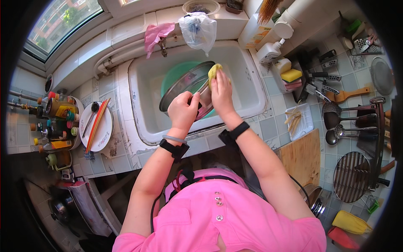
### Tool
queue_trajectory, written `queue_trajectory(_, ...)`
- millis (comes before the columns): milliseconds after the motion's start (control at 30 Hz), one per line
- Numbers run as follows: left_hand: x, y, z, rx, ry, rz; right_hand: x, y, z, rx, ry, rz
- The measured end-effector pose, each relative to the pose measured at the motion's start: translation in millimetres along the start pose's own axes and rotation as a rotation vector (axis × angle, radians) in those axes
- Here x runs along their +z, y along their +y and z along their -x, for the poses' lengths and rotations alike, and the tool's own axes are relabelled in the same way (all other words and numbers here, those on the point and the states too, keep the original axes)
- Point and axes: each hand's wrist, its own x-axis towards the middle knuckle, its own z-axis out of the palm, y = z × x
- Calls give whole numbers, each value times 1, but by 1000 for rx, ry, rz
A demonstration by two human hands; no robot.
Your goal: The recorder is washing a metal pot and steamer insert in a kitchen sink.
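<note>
Over the sink I hold a shiny round steel pot (171, 93) on a tilt. My left hand (183, 110) is closed around its dark handle, at the side nearest me. A yellow cloth (213, 71) lies under the fingers of my right hand (221, 93), which press it against the pot's right side near the rim. The pot's polished side reflects pink. Behind and below it sits a green basin (169, 77) in the white sink (145, 126), partly hidden by the pot.
A faucet (163, 48) with a pink cloth (156, 35) and a plastic bag (198, 32) hang over the sink's back edge. Left are a white plate (105, 133) and bottles (56, 107). Right stand a soap bottle (268, 52), sponges (291, 75) and hanging utensils (348, 117).
</note>
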Motion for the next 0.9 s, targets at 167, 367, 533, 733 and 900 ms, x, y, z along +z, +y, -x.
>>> queue_trajectory(167, -11, 2, 4, 51, 7, 41, 2, 29, -36, 417, -160, -474)
queue_trajectory(367, 2, -8, -16, -217, 16, 132, 0, -45, 24, -106, -27, 18)
queue_trajectory(533, 5, -10, -12, -229, -33, 315, -10, -46, 15, -176, -31, 78)
queue_trajectory(733, 5, 1, -7, -373, -9, 565, 17, 3, -40, 199, -21, -311)
queue_trajectory(900, 11, -11, -15, -386, 48, 623, 26, -45, 14, 266, 206, -399)
